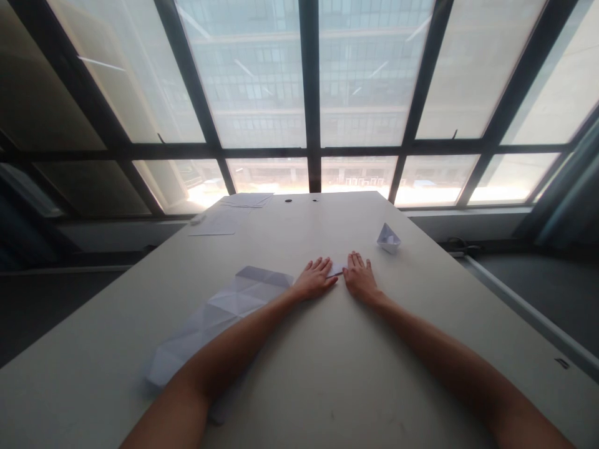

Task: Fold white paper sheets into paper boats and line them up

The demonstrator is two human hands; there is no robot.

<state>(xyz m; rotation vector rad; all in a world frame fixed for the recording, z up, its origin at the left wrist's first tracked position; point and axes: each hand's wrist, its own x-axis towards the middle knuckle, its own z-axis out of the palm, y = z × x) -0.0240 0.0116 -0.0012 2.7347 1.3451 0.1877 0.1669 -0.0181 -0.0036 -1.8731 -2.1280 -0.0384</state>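
Note:
Between my two hands a small folded piece of white paper (336, 270) lies on the table, mostly covered by them. My left hand (316, 279) rests flat on its left side, fingers stretched out. On its right end my right hand (359, 276) presses down, also flat with the fingers extended. Beyond my right hand stands a folded paper boat (388, 238). A large creased sheet of paper (234, 296) lies to the left, partly hidden under my left forearm.
The long white table (299, 374) reaches toward the windows. Flat white sheets (215, 222) lie at its far left. Two dark round spots (288, 201) mark the far end. A dark curtain (568, 187) hangs at the right, and a small dark mark (562, 363) sits near the right edge.

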